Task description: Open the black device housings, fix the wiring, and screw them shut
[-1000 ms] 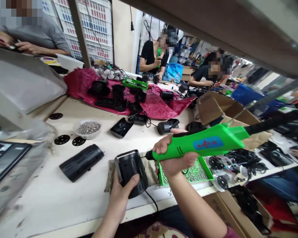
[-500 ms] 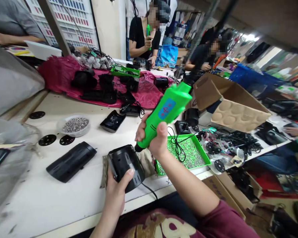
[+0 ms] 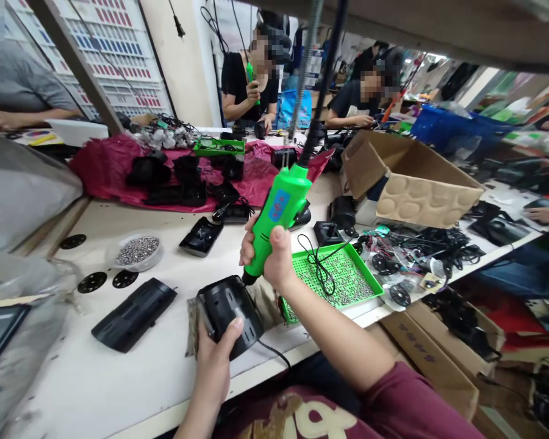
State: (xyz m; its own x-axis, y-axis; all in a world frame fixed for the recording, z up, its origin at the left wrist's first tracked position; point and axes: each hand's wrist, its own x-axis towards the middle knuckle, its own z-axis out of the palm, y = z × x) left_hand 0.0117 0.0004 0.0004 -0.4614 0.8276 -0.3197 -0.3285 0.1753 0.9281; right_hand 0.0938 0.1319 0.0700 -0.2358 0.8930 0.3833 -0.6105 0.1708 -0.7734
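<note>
My left hand (image 3: 217, 360) grips a black rounded plastic housing (image 3: 231, 311), thumb on its slotted side, over a grey cloth (image 3: 269, 305) near the table's front edge. A black cord runs from the housing's lower right. My right hand (image 3: 274, 253) is wrapped round a green electric screwdriver (image 3: 279, 204), which tilts down to the left. Its black tip is at the housing's upper right edge; whether it touches a screw is hidden. Left of the housing lies a curved black cover (image 3: 135, 314). A green tray of screws (image 3: 336, 277) sits to the right.
A clear bowl of screws (image 3: 137, 251) and black discs (image 3: 92, 282) lie at the left. Black parts rest on pink plastic (image 3: 105, 177) behind. An open cardboard box (image 3: 427, 198) and tangled wires are at the right. Several people sit beyond, one holding a green tool.
The view has shifted and levelled slightly. The screwdriver now stands more upright, its tip still by the housing's upper right edge. My left hand keeps its hold.
</note>
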